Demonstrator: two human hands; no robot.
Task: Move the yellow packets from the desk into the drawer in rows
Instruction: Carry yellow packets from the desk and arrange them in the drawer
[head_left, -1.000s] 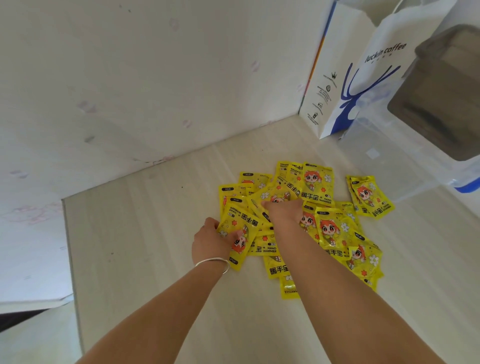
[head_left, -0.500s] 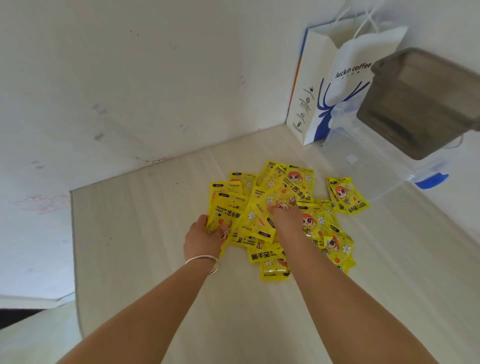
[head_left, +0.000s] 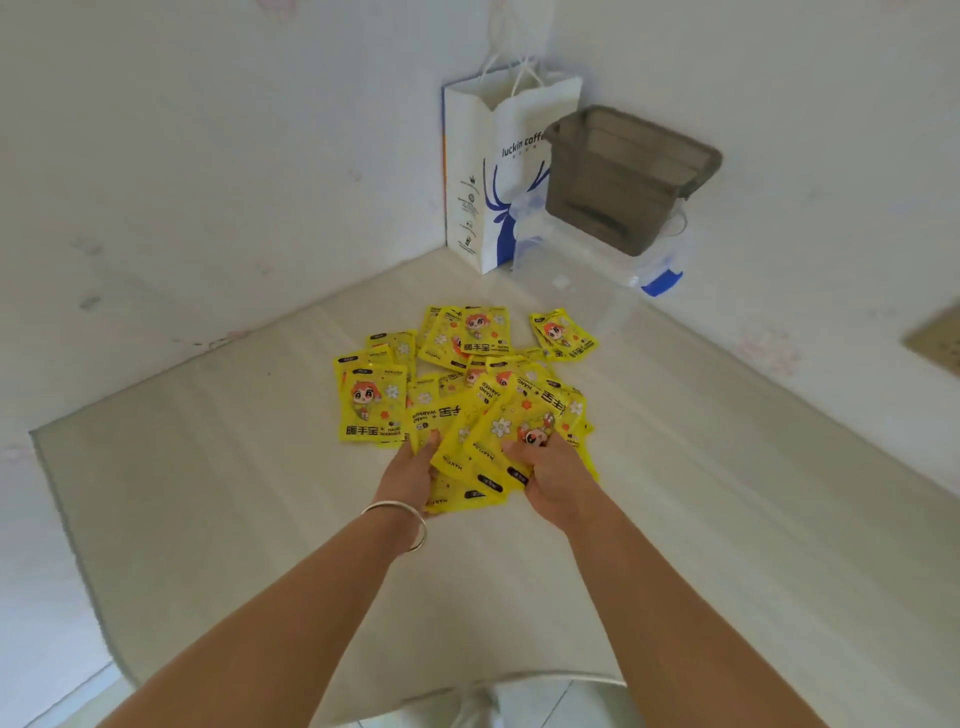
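A heap of several yellow hand-warmer packets (head_left: 470, 358) lies on the pale wooden desk (head_left: 234, 493). My left hand (head_left: 408, 470), with a silver bangle on the wrist, and my right hand (head_left: 553, 475) together grip a fanned bundle of yellow packets (head_left: 480, 441) at the near edge of the heap. One packet (head_left: 370, 400) lies flat just left of the bundle, and another (head_left: 563, 335) sits apart at the far right. No drawer is in view.
A white paper coffee bag (head_left: 485, 171) stands in the far corner against the wall. Beside it a clear plastic box (head_left: 582, 260) with a blue latch carries a grey bin (head_left: 631, 176). The desk's left edge (head_left: 62, 499) and front edge are visible.
Both hands have drawn back toward me from the middle of the heap and gathered a bundle of packets between them. The camera has also tilted up and pulled away.
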